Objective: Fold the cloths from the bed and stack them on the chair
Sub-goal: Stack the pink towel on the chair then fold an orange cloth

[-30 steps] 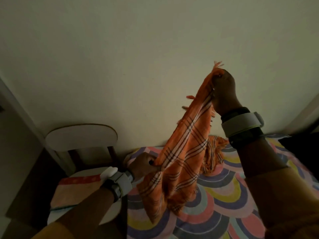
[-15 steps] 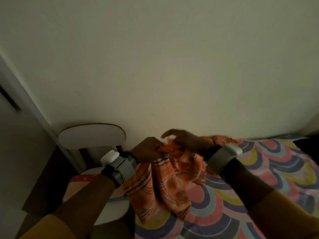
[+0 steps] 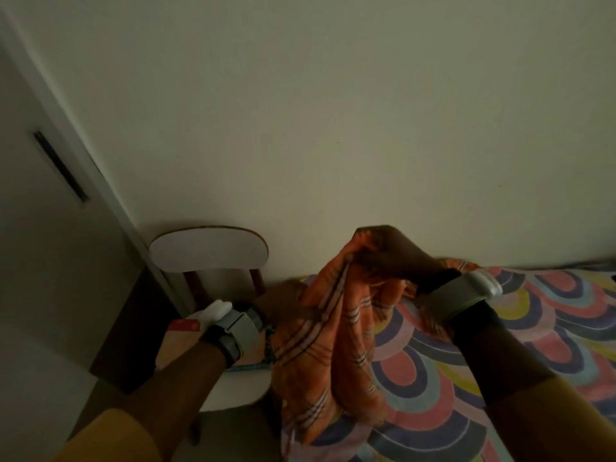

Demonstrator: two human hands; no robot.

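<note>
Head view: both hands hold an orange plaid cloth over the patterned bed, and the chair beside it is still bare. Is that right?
Not quite: the chair is not bare. The head view shows a folded cloth already on its seat. The rest holds: the left hand and right hand hold the orange plaid cloth over the patterned bed.

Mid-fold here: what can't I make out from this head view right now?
- Left hand: mostly hidden behind the orange cloth; its grip cannot be told.
- Folded cloth on the chair: mostly covered by the left forearm; how many lie there cannot be told.
- Second orange cloth on the bed: largely hidden by the right hand.
- Orange cloth's lower end: cut off by the bottom edge.
</note>
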